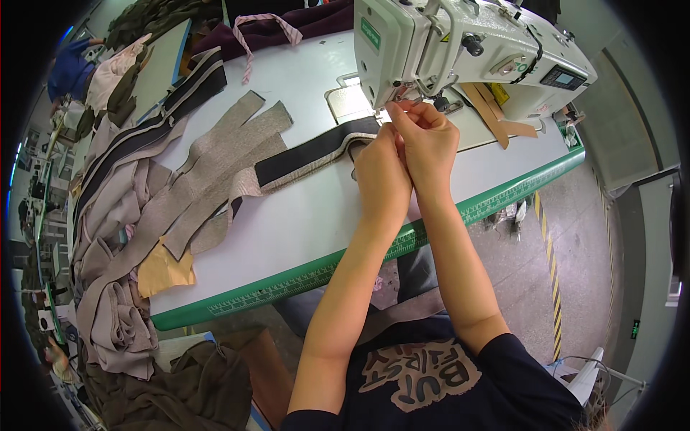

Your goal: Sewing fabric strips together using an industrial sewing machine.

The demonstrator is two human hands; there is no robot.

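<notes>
Both my hands are together just in front of the needle area of a white sewing machine. My right hand is closed in a pinch right below the machine's head; what its fingertips hold is too small to make out. Against it, lower and to the left, my left hand is closed too, its fingertips hidden behind the hand. A strip of beige knit with a black band runs from the left up to the needle area, passing behind my left hand. Its far end lies by the presser foot.
Several beige knit strips lie on the white table, heaping up at its left edge. Brown paper-like strips rest under the machine arm. A green ruler edge borders the table. Dark cloth sits lower left.
</notes>
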